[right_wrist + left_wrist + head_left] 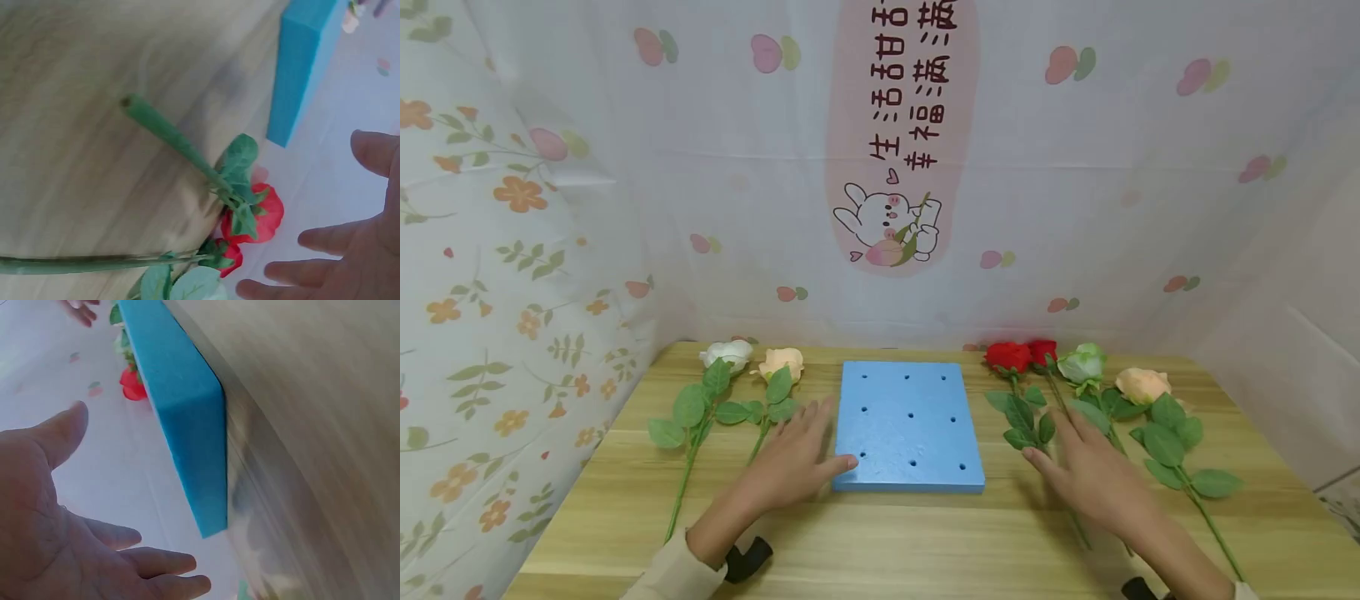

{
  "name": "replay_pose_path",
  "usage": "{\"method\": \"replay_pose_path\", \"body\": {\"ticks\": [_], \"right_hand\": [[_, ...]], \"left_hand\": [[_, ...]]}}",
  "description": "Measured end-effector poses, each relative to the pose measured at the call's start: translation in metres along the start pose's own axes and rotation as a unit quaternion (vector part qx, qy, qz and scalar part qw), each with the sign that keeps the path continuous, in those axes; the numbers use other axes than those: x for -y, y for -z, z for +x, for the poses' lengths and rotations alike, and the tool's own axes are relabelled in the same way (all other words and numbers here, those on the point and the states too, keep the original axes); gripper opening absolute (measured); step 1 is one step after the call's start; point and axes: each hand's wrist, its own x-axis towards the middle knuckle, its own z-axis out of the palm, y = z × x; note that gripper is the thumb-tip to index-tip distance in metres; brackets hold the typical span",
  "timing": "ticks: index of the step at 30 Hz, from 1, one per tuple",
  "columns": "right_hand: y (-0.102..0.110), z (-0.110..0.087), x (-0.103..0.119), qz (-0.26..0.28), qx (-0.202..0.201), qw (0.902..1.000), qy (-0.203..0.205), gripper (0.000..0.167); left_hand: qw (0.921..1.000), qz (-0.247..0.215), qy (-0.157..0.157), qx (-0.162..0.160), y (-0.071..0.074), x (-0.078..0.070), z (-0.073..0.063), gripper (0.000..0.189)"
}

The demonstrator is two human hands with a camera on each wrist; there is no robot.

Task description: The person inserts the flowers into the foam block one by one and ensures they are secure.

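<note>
A light blue board (891, 433) with several small holes in its top lies flat on the table. My left hand (793, 462) is by its left side, fingers spread, the thumb overlapping the near left corner in the head view. In the left wrist view this palm (50, 550) holds nothing. To the board's right, my right hand (1093, 475) hovers over rose stems, its fingers extended and grasping nothing. Under and beyond it lie red roses (1007, 357), one showing its stem (165, 134) in the right wrist view, and a pale green rose (1082, 365).
At the left lie a white rose (727, 355) and a peach rose (781, 363), stems toward me. Another peach rose (1142, 385) is at the far right. A patterned cloth (737, 208) hangs behind the wooden table (880, 542).
</note>
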Motion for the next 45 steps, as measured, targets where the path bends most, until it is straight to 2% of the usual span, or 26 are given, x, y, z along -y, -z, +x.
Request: {"method": "replay_pose_path", "body": {"ticks": [5,9,13,17,21,26,35,41,45], "right_hand": [[0.008,0.003,-0.001,0.03,0.021,0.9992,-0.016,0.106],[0.013,0.006,-0.005,0.061,0.037,0.9971,-0.024,0.103],[0.015,0.011,-0.012,0.091,0.058,0.9934,-0.039,0.094],[0.017,0.017,-0.02,0.121,0.069,0.9893,-0.043,0.086],[0.018,0.021,-0.024,0.154,0.092,0.9823,-0.053,0.086],[0.018,0.025,-0.025,0.206,0.118,0.9686,-0.074,0.087],[0.012,0.033,-0.03,0.27,0.145,0.9474,-0.091,0.084],[0.006,0.036,-0.037,0.286,0.149,0.9398,-0.114,0.086],[0.004,0.038,-0.041,0.286,0.145,0.9405,-0.114,0.085]], "left_hand": [[0.9967,-0.08,0.01,0.012,0.0,-0.003,0.0,0.092],[0.9859,-0.162,0.042,0.011,0.002,-0.005,0.001,0.089],[0.9638,-0.253,0.082,0.006,0.005,-0.006,0.002,0.084],[0.9404,-0.321,0.112,0.006,0.008,-0.006,0.002,0.08],[0.9196,-0.37,0.132,0.016,0.01,-0.006,0.0,0.08],[0.8909,-0.429,0.146,0.023,0.008,-0.006,-0.002,0.079],[0.8423,-0.508,0.176,0.037,0.005,-0.006,-0.005,0.08],[0.8249,-0.53,0.193,0.031,0.002,-0.007,-0.004,0.074],[0.8206,-0.535,0.198,0.026,-0.003,-0.008,-0.003,0.071]]}}
